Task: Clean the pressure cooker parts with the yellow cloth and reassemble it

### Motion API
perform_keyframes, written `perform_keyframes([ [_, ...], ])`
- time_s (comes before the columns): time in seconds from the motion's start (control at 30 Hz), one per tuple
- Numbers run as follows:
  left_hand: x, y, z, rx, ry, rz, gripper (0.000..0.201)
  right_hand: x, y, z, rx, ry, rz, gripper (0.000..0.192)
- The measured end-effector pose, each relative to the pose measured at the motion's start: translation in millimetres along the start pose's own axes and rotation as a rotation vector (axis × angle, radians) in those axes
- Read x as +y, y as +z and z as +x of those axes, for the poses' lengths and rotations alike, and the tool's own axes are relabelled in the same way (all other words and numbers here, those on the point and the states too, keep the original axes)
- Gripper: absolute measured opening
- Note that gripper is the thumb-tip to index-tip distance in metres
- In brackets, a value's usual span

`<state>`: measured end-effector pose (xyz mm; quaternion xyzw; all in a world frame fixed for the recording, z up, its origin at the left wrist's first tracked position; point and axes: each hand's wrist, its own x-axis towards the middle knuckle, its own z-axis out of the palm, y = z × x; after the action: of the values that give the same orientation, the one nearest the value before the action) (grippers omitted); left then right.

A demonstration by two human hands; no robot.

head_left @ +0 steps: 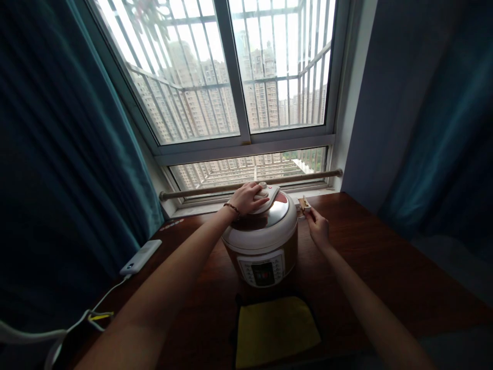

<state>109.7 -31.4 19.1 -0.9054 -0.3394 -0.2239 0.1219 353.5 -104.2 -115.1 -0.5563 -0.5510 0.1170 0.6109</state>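
Observation:
A white and brown electric pressure cooker (260, 257) stands upright on the wooden table, its control panel towards me. My left hand (248, 199), with a beaded bracelet at the wrist, rests on top of the lid. Its fingers curl over the lid handle (272, 194), beside a round white valve knob (262, 185). At the cooker's right side, my right hand (318, 226) pinches a small off-white, box-like piece (305, 205) between thumb and fingers. Whether that piece touches the cooker's side I cannot tell.
A yellow cloth or mat (275, 331) with a dark edge lies in front of the cooker. On the left are a white power bank (141, 257) and its white cable (110, 295). Behind stands a barred window with a rail (208, 191); blue curtains (115, 154) hang either side.

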Motion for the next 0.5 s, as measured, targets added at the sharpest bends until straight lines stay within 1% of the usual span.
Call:
perform_keyframes([
  [0.1, 2.2, 0.1, -0.2, -0.009, -0.021, 0.034, 0.044, 0.7, 0.7, -0.4, 0.008, 0.007, -0.016, 0.047],
  [0.17, 4.5, 1.6, 0.0, -0.004, -0.061, 0.06, 0.048, 1.0, 1.0, -0.7, 0.007, 0.007, -0.023, 0.048],
  [0.4, 17.8, 8.4, 2.3, 0.02, -0.287, 0.14, 0.06, 0.8, 0.9, -0.8, -0.002, -0.004, -0.051, 0.049],
  [0.5, 23.4, 10.0, 2.5, 0.027, -0.35, 0.186, 0.062, 1.8, 1.0, -0.5, -0.01, -0.013, -0.064, 0.05],
])
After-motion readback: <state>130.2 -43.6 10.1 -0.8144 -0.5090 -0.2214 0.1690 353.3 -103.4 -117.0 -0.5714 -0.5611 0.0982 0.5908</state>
